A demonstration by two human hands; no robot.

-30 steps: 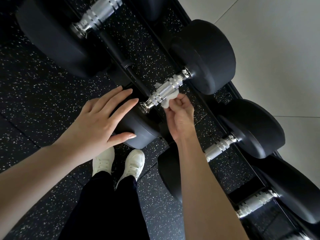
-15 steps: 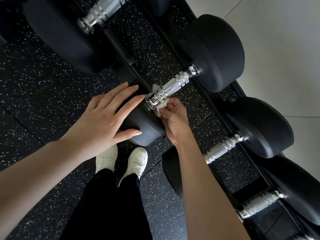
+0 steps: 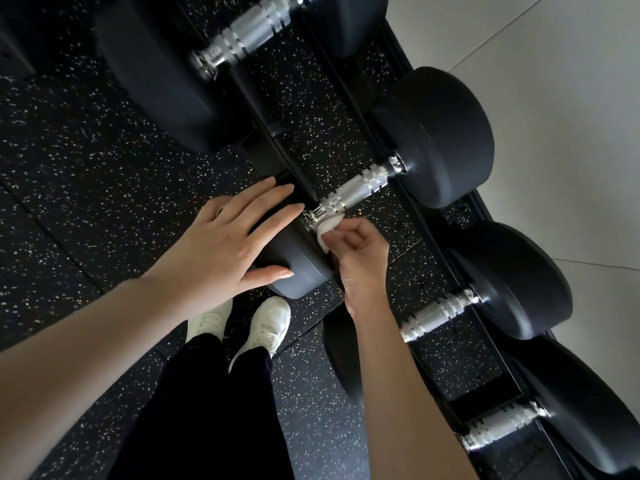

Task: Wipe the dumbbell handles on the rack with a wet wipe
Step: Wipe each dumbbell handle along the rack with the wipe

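Left hand (image 3: 221, 247) flat, fingers straight, pressing on the near black rubber dumbbell head (image 3: 301, 271). Right hand (image 3: 362, 261) pinches the small crumpled white wet wipe (image 3: 327, 229) against the knurled chrome dumbbell handle (image 3: 353, 195), just beyond the left fingertips. Wipe: limp, light, keep it bunched. Dumbbell is probably heavy; knurling may snag.

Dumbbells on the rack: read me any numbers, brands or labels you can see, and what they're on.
None readable.
The dumbbell heads show no weight numbers in this view, the chrome handles carry only knurling and rings, and the wet wipe and white shoes show no print.
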